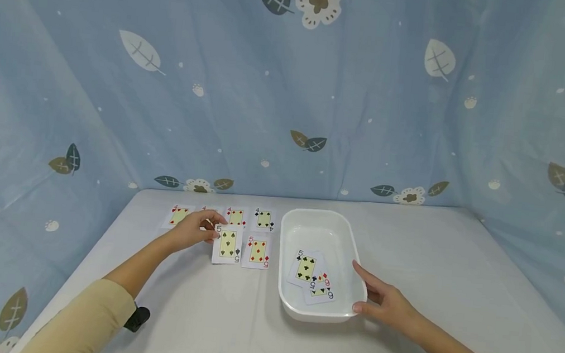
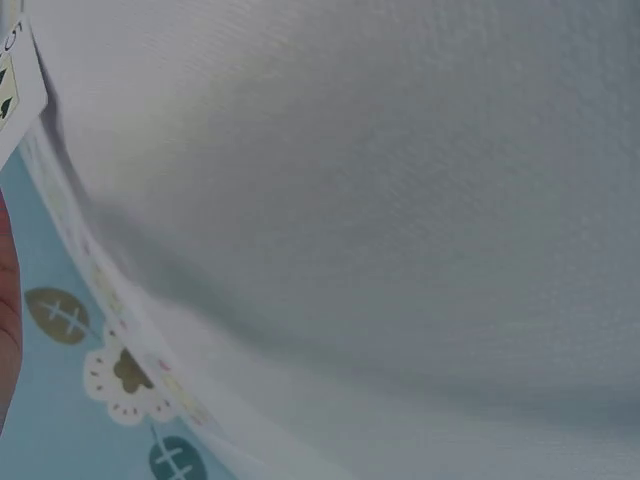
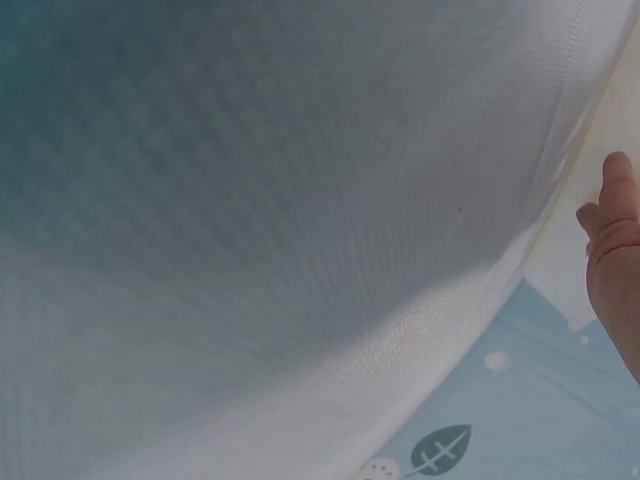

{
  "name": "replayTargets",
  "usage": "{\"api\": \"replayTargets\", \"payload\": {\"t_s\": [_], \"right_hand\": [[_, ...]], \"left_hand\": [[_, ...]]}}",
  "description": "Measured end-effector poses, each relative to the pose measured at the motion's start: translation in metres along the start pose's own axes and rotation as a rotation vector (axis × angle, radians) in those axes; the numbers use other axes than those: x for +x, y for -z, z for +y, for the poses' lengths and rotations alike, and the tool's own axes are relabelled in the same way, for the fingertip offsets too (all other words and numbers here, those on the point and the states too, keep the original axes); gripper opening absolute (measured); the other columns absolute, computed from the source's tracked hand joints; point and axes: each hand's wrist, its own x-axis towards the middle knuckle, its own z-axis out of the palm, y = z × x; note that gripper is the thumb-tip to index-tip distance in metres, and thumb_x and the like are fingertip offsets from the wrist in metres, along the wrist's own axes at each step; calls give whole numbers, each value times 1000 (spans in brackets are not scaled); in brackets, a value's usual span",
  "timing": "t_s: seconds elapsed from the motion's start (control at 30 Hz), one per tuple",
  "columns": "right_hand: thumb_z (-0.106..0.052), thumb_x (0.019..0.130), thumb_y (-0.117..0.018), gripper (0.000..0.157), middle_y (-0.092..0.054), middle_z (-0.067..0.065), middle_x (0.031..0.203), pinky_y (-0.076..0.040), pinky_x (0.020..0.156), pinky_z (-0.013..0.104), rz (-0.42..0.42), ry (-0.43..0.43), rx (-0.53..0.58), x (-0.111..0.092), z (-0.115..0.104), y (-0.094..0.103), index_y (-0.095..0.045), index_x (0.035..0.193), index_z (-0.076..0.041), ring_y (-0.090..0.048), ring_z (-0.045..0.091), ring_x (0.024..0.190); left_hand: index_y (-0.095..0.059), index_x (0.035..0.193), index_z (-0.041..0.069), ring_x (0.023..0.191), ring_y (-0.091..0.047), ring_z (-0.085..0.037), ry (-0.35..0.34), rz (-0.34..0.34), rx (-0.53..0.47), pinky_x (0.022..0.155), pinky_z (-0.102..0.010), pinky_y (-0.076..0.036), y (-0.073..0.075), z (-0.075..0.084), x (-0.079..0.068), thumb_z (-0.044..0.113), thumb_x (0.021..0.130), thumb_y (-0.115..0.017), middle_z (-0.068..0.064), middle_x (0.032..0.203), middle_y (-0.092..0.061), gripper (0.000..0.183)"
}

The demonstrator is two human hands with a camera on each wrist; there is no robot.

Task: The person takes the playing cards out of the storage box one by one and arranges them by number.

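Note:
Between its thumb and fingers my left hand (image 1: 193, 229) pinches a five of spades playing card (image 1: 228, 244), face up, just left of a five of diamonds (image 1: 257, 252). A corner of the held card (image 2: 22, 95) shows at the left edge of the left wrist view. Behind lie a four of hearts (image 1: 178, 217), a four of diamonds (image 1: 236, 217) and a black four (image 1: 264, 220); my hand partly covers another four. My right hand (image 1: 386, 304) grips the right rim of a white plastic basin (image 1: 293, 313). Inside it, a five of clubs (image 1: 306, 267) overlaps other face-up cards.
White cloth (image 1: 199, 320) covers the table. A blue patterned curtain (image 1: 245, 139) rises behind its back edge and along both sides. Near the left sleeve (image 1: 93, 317) is a small black object (image 1: 137, 319).

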Motion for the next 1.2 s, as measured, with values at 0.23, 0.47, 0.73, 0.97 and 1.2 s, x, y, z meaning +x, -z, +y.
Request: {"api": "replayTargets", "payload": {"t_s": [0.23, 0.47, 0.73, 0.97, 1.2], "right_hand": [[-12, 80, -68, 77, -25, 34, 140, -52, 79, 26, -19, 19, 11, 0, -2, 1, -23, 143, -3, -50, 45, 110], [-12, 80, -68, 78, -24, 33, 141, -52, 80, 26, -14, -4, 17, 1, -1, 0, -23, 143, -3, -49, 46, 111], [-12, 80, -68, 79, -23, 32, 142, -52, 79, 26, -19, -16, 51, 1, 1, 2, -22, 143, -3, -49, 45, 112], [-12, 80, -68, 78, -24, 31, 142, -52, 80, 26, -11, -7, 30, 1, 1, 2, -24, 143, -2, -48, 44, 113], [-10, 80, -67, 76, -29, 34, 138, -52, 80, 27, -15, -7, 50, 0, 1, 1, -25, 143, -4, -49, 46, 112]], "left_hand": [[-59, 109, 8, 81, -55, -18, 48, 0, 62, 66, -28, -53, -3, -13, 6, 2, 83, -62, -11, 97, -52, 27], [-62, 100, 7, 73, -52, -17, 89, 46, 129, 60, -26, -50, -10, -16, 13, -3, 76, -67, -9, 88, -52, 26], [-64, 97, 7, 70, -47, -16, 49, 56, 268, 61, -25, -42, -17, -17, 19, -2, 74, -69, -5, 81, -51, 26], [-65, 99, 5, 75, -47, -18, 35, 34, 349, 66, -29, -42, -19, -11, 20, -1, 76, -68, -6, 82, -53, 24], [-65, 99, 8, 83, -52, -18, 83, 46, 363, 70, -31, -46, -19, -8, 15, 3, 78, -68, -8, 94, -54, 22]]}}
